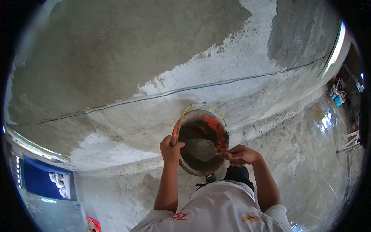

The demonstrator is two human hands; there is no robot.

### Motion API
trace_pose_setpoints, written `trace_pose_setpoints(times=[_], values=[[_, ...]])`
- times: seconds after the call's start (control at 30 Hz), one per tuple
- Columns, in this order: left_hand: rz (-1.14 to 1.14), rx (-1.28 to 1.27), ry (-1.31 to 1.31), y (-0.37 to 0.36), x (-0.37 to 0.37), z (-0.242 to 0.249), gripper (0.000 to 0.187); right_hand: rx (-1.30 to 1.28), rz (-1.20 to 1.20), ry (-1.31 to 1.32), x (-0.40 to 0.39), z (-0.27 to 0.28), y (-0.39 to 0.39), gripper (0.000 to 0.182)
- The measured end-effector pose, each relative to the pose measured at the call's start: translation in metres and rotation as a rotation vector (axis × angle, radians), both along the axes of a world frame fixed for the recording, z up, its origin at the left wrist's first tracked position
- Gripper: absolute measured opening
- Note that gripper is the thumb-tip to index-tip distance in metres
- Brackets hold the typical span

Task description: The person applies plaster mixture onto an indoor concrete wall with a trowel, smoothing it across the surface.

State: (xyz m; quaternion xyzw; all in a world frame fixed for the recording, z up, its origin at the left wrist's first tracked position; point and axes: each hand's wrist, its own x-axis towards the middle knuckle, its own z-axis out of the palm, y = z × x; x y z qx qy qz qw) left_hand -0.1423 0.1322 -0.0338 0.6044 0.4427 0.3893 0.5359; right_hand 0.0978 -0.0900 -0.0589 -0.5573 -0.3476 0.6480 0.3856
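An orange-red bucket (219, 131), smeared with grey mortar inside, is held up in front of my body with its mouth toward me. My left hand (171, 150) grips the bucket's left rim, thumb over the edge. At the right rim, my right hand (242, 155) is closed around the handle of a trowel (200, 150). The trowel's grey blade reaches into the bucket, over the dark inside. A thin yellowish wire handle (216, 110) arches above the bucket's far rim. How much mortar lies in the bucket is hard to make out.
Ahead stands a wall (127, 46) with patches of grey plaster and pale bare surface, crossed by a long cable (201, 86). Blue-and-white buckets (338, 96) and a wooden stand (349, 141) are at the far right. A blue-framed opening (36, 178) is at left.
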Motion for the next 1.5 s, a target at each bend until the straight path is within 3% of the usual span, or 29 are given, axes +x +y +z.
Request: trace_pose_setpoints(times=[0.1, 0.13, 0.3, 0.43, 0.53, 0.6, 0.67, 0.83, 0.9, 0.97, 1.07, 1.2, 1.33, 1.43, 1.5], values=[[0.055, -0.053, -0.12, 0.001, 0.002, -0.005, 0.033, 0.072, -0.142, 0.339, 0.019, -0.031, -0.028, 0.044], [0.073, -0.064, -0.166, 0.0, 0.004, -0.006, 0.03, 0.081, -0.138, 0.324, 0.018, -0.024, -0.033, 0.044], [0.141, -0.089, -0.21, -0.008, 0.018, 0.012, 0.038, 0.136, -0.162, -0.103, 0.038, 0.013, -0.036, 0.051], [0.187, -0.098, -0.173, -0.011, 0.023, 0.034, 0.036, 0.215, -0.242, -0.201, 0.039, 0.037, -0.021, 0.047], [0.21, -0.072, -0.227, -0.013, 0.025, 0.042, 0.033, 0.17, -0.139, -0.38, 0.04, 0.067, -0.014, 0.045], [0.242, -0.05, -0.24, -0.02, 0.022, 0.043, 0.032, 0.297, -0.18, -0.358, 0.039, 0.06, -0.016, 0.045], [0.273, -0.002, -0.295, -0.02, 0.024, 0.048, 0.031, 0.325, -0.091, -0.786, 0.051, 0.058, -0.011, 0.05], [0.366, -0.015, -0.418, -0.031, 0.014, 0.054, 0.03, 0.47, 0.022, -0.938, 0.075, 0.084, 0.014, 0.048], [0.41, -0.026, -0.432, -0.036, 0.009, 0.062, 0.03, 0.521, 0.109, -1.2, 0.085, 0.104, 0.026, 0.048], [0.442, -0.07, -0.483, -0.047, 0.013, 0.091, 0.031, 0.657, 0.124, -1.137, 0.099, 0.115, 0.04, 0.049], [0.458, -0.06, -0.521, -0.046, 0.0, 0.095, 0.03, 0.92, 0.056, -1.018, 0.111, 0.151, 0.073, 0.049], [0.413, -0.012, -0.483, -0.043, -0.015, 0.094, 0.028, 1.201, -0.136, -1.159, 0.102, 0.235, 0.13, 0.042], [0.353, -0.027, -0.477, -0.031, -0.028, 0.083, 0.028, 1.391, -0.274, -1.063, 0.074, 0.317, 0.195, 0.035], [0.317, -0.067, -0.39, -0.009, -0.047, 0.063, 0.026, 1.366, -0.38, -0.952, 0.053, 0.351, 0.228, 0.037], [0.277, -0.044, -0.388, 0.007, -0.061, 0.053, 0.027, 1.046, -0.311, -0.459, 0.048, 0.364, 0.245, 0.04]])
